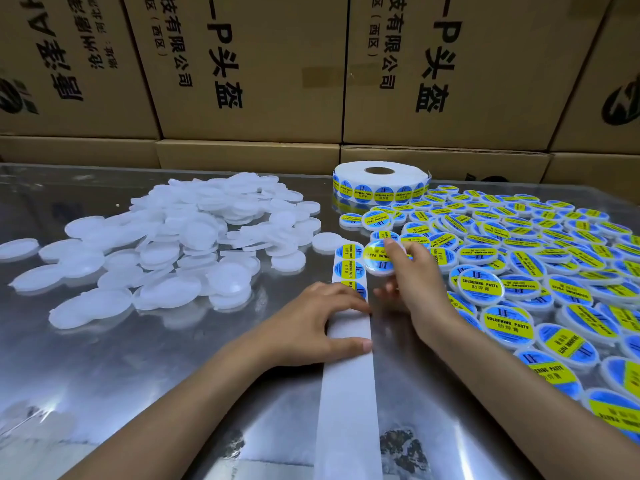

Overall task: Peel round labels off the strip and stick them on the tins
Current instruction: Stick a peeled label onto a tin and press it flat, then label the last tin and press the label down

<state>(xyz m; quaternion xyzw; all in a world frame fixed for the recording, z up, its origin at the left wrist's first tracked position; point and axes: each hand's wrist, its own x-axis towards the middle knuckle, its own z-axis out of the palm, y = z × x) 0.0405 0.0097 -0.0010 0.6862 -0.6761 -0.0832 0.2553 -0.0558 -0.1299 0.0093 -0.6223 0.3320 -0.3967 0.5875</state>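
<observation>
**Labelled tin in one hand, strip pinned by the other**

The white backing strip (348, 362) runs up the middle of the shiny metal table (114, 358), and everything here is placed from it. Three blue-and-yellow round labels (348, 268) remain on its far end; the nearer stretch is bare paper and runs off the bottom of the view.

The left hand (311, 323) lies across the strip just below the last label, fingers straight and spread, thumb and fingertips pressing the paper flat. The right hand (412, 275) is just right of the strip's far end, fingers curled round one small round tin (379, 259), which it holds tilted above the table with a label on its face; the tin's edge overlaps the strip's top right corner.

Left of the strip lies a loose heap of unlabelled white tins (194, 237), too many and too overlapped to count, with a few strays reaching the left edge of the view. Right of the strip spreads a field of labelled tins (512, 292), also beyond counting, running off the right edge. One label roll (379, 181) lies flat beyond the strip's far end, near the table's back edge, in front of a wall of cardboard cartons (249, 71).

Bare table shows on both sides of the strip's near half, wider on the left.
</observation>
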